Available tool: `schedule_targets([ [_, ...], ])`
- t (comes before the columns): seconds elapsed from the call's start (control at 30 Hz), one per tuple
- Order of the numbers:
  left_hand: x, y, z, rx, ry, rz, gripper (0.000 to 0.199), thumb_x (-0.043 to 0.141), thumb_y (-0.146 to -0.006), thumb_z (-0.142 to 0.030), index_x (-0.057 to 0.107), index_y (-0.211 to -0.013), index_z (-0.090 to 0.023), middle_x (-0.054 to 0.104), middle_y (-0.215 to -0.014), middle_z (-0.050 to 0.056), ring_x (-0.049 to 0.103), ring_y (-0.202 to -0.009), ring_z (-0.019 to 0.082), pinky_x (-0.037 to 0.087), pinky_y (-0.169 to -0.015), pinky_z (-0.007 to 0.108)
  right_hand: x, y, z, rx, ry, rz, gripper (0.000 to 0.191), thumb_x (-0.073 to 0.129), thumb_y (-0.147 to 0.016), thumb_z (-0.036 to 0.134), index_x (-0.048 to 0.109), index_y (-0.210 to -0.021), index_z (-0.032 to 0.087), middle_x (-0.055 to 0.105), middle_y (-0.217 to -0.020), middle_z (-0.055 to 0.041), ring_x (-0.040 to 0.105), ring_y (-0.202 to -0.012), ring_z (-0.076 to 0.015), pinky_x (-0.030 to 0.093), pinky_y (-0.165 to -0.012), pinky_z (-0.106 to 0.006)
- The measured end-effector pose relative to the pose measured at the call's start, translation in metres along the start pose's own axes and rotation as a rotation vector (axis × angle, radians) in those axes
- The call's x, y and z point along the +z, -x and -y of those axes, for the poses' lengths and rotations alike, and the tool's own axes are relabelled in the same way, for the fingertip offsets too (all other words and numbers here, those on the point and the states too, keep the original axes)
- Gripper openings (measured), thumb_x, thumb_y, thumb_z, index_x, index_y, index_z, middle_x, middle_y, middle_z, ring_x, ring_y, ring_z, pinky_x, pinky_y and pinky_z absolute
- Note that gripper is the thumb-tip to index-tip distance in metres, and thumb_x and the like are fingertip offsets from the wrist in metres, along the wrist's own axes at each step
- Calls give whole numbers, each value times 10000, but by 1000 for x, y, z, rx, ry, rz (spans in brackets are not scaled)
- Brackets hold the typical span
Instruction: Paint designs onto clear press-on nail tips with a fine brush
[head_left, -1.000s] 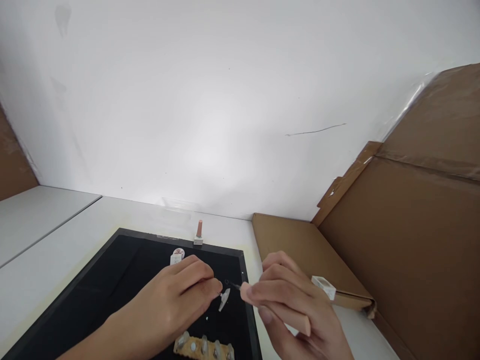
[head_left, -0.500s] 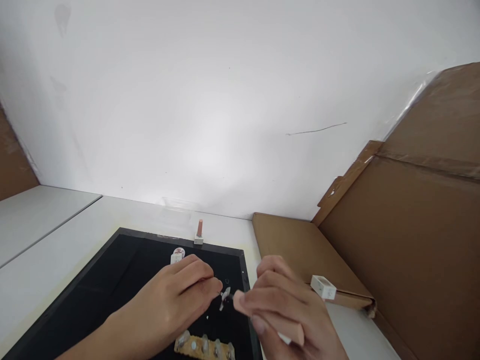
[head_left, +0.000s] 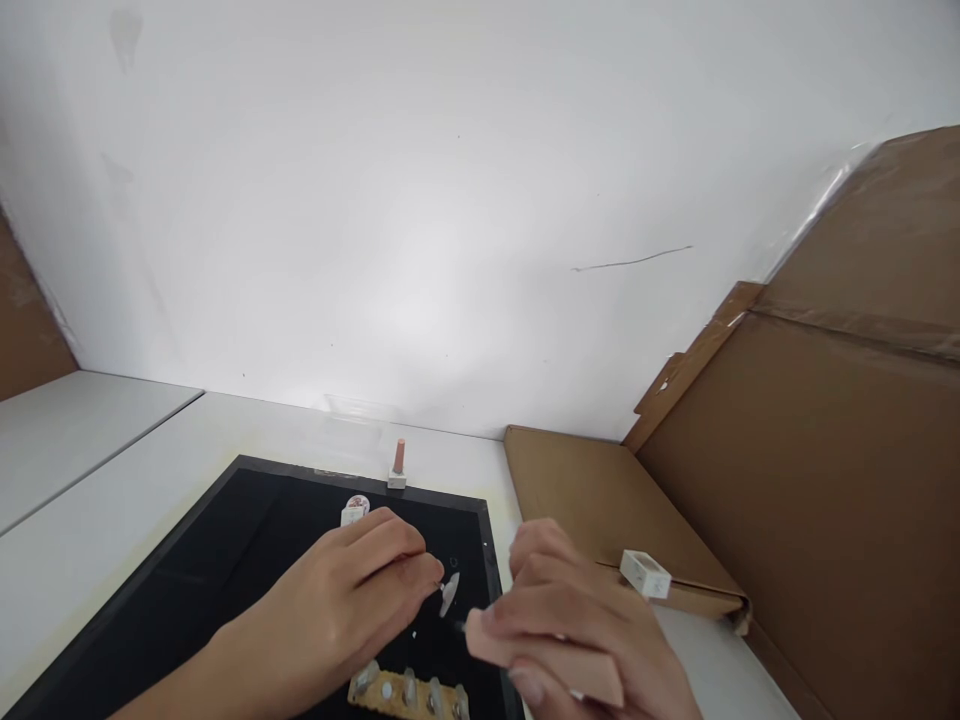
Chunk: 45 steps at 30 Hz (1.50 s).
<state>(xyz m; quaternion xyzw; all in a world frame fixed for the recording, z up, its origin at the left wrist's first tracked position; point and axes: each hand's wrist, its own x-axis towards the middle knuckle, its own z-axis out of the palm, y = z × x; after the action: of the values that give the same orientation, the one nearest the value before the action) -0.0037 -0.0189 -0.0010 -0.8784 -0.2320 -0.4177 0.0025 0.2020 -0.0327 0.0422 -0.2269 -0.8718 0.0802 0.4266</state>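
- Pink handle (head_left: pixel 544 662), held between the thumb and fingers of the right hand (head_left: pixel 574 620), lies slanted, with its narrow end toward the left; a dark, blurred tip sticks out of that end.
- Whitish, translucent and slim, a small curved piece (head_left: pixel 450 594) sits between the two hands, over the right part of the black mat (head_left: pixel 247 530). The tip of the handle is near its lower end, seemingly apart from it.
- The left hand (head_left: pixel 352 600) is closed narrow, thumb against forefinger, pinching a thin stem that runs to the curved piece; the grip itself is partly hidden by the fingers.
- Near edge of the scene, on the mat: a tan strip (head_left: pixel 405 705) bearing a row of upright, translucent pieces and one pale round dot.
- Just beyond the left hand, a round printed item (head_left: pixel 358 503) touches or overlaps a white block; I cannot tell which.
- At the mat's far edge stands a small bottle (head_left: pixel 399 465) with a pink cap and a pale base.
- To the right, a small white box (head_left: pixel 646 574) rests on the near edge of a flat cardboard box (head_left: pixel 592 490), which lies on the white surface (head_left: pixel 135 455).
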Motion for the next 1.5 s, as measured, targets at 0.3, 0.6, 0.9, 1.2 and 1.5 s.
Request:
schedule_targets([
  [0.3, -2, 1, -1, -53, 111, 21, 147, 472, -910, -54, 577, -989, -120, 589, -845, 65, 556, -726, 142, 495, -647, 258, -1, 7, -5, 19, -105, -15, 148, 520, -862, 149, 583, -979, 215, 553, -691, -14, 505, -627, -152, 430, -572, -304],
  [0.6, -4, 1, -1, -93, 151, 65, 148, 471, -913, -58, 571, -985, -141, 579, -855, 50, 549, -733, 133, 473, -649, 245, -3, 2, -1, -29, 30, 49, 239, 497, -777, 13, 579, -906, 196, 515, -656, 3, 476, -630, -142, 417, -592, -297],
  [0.9, -3, 1, -1, -90, 131, 58, 151, 465, -917, -68, 571, -989, -147, 589, -865, 51, 565, -739, 137, 488, -662, 256, 1, 1, -1, -53, 30, 77, 257, 497, -789, 45, 593, -957, 213, 516, -656, 3, 493, -656, -151, 426, -587, -291],
  [1.2, -3, 2, 3, -87, 104, 33, 153, 469, -916, -67, 570, -994, -150, 595, -869, 57, 569, -739, 144, 490, -670, 271, -4, 5, 1, -34, -60, 57, 215, 494, -816, 101, 598, -950, 232, 495, -653, -3, 491, -658, -167, 439, -616, -326],
  [1.5, -4, 2, 0, -78, 117, 39, 151, 463, -917, -68, 573, -982, -149, 587, -851, 56, 562, -722, 140, 483, -652, 259, -4, 1, -3, -62, 88, 61, 317, 477, -756, -21, 578, -961, 198, 499, -663, 1, 457, -642, -145, 431, -568, -290],
])
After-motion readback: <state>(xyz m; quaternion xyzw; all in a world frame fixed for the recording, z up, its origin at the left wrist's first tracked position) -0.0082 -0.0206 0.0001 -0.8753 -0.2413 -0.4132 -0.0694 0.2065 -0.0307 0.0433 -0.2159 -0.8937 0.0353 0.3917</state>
